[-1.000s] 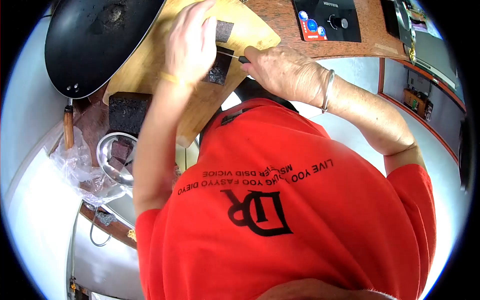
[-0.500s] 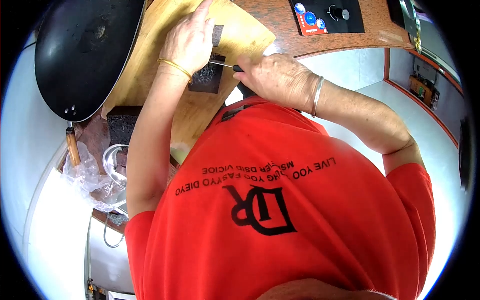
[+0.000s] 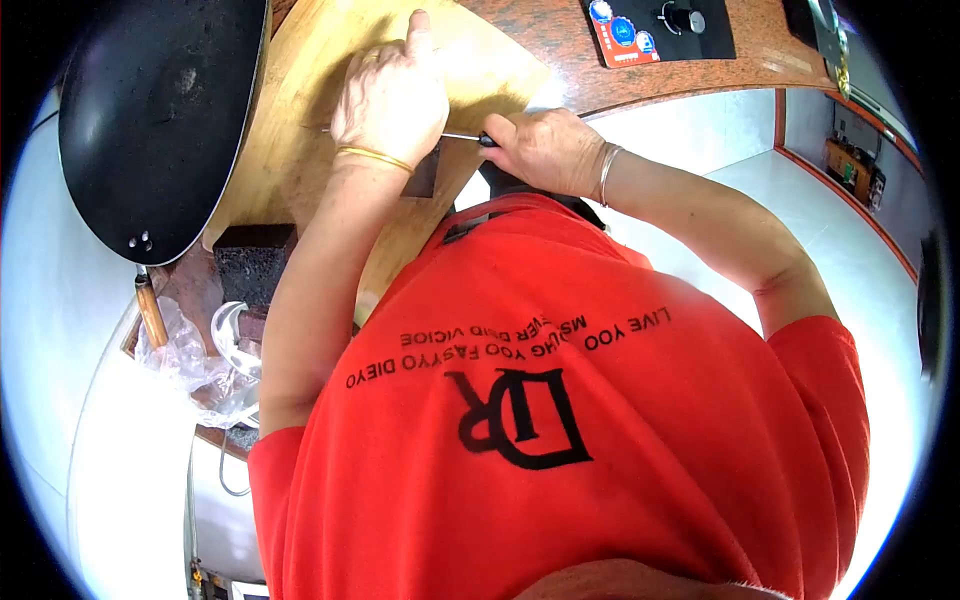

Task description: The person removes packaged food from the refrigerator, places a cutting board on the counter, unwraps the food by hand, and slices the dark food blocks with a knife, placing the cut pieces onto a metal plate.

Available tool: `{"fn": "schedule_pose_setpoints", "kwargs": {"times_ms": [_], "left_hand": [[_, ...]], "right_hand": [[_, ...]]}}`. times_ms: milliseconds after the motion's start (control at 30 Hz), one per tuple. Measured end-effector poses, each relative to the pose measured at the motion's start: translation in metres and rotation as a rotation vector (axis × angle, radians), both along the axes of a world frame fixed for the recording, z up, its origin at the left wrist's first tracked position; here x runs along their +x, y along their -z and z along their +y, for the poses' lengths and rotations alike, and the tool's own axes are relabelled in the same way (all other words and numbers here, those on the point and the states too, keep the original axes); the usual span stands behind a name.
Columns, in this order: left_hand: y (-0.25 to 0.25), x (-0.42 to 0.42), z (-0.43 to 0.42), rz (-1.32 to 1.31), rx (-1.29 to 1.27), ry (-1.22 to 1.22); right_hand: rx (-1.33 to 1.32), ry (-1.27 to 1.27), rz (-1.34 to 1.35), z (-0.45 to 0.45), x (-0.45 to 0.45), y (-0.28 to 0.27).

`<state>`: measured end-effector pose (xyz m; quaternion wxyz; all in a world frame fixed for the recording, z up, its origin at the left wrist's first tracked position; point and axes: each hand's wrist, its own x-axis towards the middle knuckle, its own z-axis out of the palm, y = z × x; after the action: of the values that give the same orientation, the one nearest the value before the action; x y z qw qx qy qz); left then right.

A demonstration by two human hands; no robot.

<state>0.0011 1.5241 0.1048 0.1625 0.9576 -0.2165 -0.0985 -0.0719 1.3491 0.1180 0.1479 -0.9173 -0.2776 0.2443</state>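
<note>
My right hand [image 3: 555,148] is closed round the black handle of a knife [image 3: 462,136]. Its thin blade runs left beneath my left hand [image 3: 392,100], which wears a gold bracelet and lies over the wooden board [image 3: 290,120]. One finger of that hand points away from me; the others are bent and their tips are hidden. Part of a flat dark piece [image 3: 424,176] shows below the palm, and the rest is covered.
A black wok [image 3: 155,120] is at the left, its wooden handle [image 3: 151,312] towards me. Near my left forearm are a large dark block [image 3: 252,262], a metal bowl [image 3: 228,338] and a plastic bag [image 3: 180,350]. A black cooktop [image 3: 665,35] lies at the upper right.
My left hand has moved down and right over the dark piece, covering most of it, and its fingers have bent. My right hand still grips the knife. The view has shifted slightly.
</note>
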Motion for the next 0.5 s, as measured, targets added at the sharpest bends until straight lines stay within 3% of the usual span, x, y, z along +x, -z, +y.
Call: {"fn": "schedule_pose_setpoints", "kwargs": {"times_ms": [67, 133, 233, 333, 500], "left_hand": [[0.005, 0.001, 0.002, 0.058, 0.049, -0.007], [0.032, 0.007, 0.012, -0.295, -0.157, 0.066], [0.044, 0.011, 0.020, -0.111, -0.226, 0.001], [0.046, 0.013, 0.017, -0.118, -0.240, -0.012], [0.056, 0.034, 0.006, -0.179, -0.161, -0.001]], "right_hand": [[-0.034, 0.047, 0.113, 0.003, 0.001, -0.003], [-0.077, 0.012, 0.125, 0.010, 0.006, -0.010], [-0.149, -0.058, 0.161, 0.018, 0.016, -0.025], [-0.182, -0.043, 0.259, 0.016, 0.024, -0.022], [-0.090, 0.060, 0.193, 0.004, 0.039, -0.002]]}}
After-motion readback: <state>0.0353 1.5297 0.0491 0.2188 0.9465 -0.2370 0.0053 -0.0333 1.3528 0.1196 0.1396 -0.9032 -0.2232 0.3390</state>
